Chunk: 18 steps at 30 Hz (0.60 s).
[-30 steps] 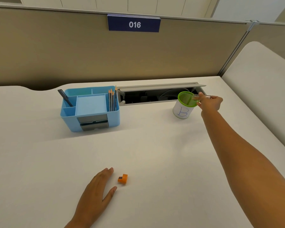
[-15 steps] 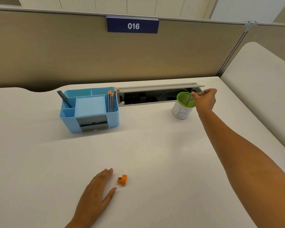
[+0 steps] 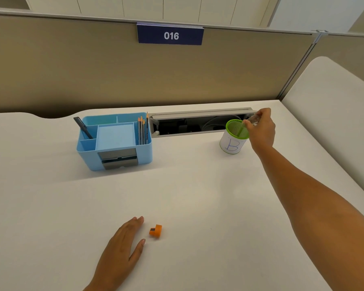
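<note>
A green-rimmed mesh cup wrapped in white paper marked "B" stands at the back right of the white desk. My right hand reaches to its rim and pinches a small clear object over the cup's edge. My left hand lies flat on the desk near the front, fingers straight. An orange pencil sharpener sits just right of its fingertips, not touched.
A blue desk organiser with several pencils and a dark pen stands at the back left. An open cable tray runs along the back edge. A beige partition with a "016" sign rises behind.
My right hand has lifted slightly and tilted the clear object over the cup's rim. My left hand and the sharpener have stayed put.
</note>
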Each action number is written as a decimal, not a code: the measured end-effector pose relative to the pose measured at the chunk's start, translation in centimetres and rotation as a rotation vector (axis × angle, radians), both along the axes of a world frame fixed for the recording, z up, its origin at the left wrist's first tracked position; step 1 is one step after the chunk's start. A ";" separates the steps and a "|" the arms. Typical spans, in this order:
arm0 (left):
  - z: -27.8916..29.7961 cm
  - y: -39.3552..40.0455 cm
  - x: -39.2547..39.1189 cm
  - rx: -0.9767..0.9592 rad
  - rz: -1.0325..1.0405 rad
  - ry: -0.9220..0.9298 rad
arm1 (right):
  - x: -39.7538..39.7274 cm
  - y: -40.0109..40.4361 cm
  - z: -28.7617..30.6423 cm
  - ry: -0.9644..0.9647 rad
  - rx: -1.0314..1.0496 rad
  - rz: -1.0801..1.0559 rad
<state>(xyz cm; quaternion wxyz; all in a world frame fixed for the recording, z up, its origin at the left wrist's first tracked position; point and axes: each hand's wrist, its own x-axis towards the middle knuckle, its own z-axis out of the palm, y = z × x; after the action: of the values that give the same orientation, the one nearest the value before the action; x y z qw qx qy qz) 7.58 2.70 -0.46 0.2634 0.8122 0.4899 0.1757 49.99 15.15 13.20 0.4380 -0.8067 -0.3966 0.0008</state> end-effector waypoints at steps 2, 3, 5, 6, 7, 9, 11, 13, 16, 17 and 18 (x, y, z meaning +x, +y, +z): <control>0.0 0.0 -0.1 -0.004 0.003 -0.001 | -0.1 -0.1 0.0 0.004 0.031 -0.017; 0.0 0.0 -0.1 -0.008 0.006 -0.003 | -0.1 -0.1 0.0 0.007 0.040 -0.022; 0.0 0.0 -0.2 -0.014 0.011 -0.013 | -0.2 -0.1 -0.1 0.019 0.029 -0.030; 0.0 0.0 -0.1 -0.020 0.013 -0.019 | -0.2 -0.1 -0.1 0.025 0.019 -0.039; 0.1 0.0 -0.1 -0.026 0.015 -0.024 | -0.2 -0.1 -0.1 0.027 0.013 -0.050; 0.2 0.0 0.0 -0.036 0.017 -0.032 | -0.3 0.0 -0.1 0.018 0.013 -0.067; 0.3 0.0 0.1 -0.037 0.013 -0.031 | -0.3 0.1 0.0 0.005 0.023 -0.078; 0.3 -0.1 0.1 -0.033 0.012 -0.035 | -0.3 0.3 0.2 0.001 0.033 -0.082; 0.2 -0.1 0.1 -0.038 0.011 -0.038 | -0.5 0.5 0.7 0.071 0.095 -0.104; 0.2 -0.1 0.1 -0.043 0.014 -0.039 | -0.7 0.5 1.0 0.122 0.145 -0.113; 0.2 -0.1 0.1 -0.046 0.015 -0.039 | -1.0 0.5 1.1 0.173 0.199 -0.118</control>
<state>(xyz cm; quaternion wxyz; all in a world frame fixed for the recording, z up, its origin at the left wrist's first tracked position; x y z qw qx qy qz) 7.64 2.62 -0.26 0.2903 0.7986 0.4948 0.1820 49.03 15.68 14.32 0.5477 -0.7781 -0.3073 0.0050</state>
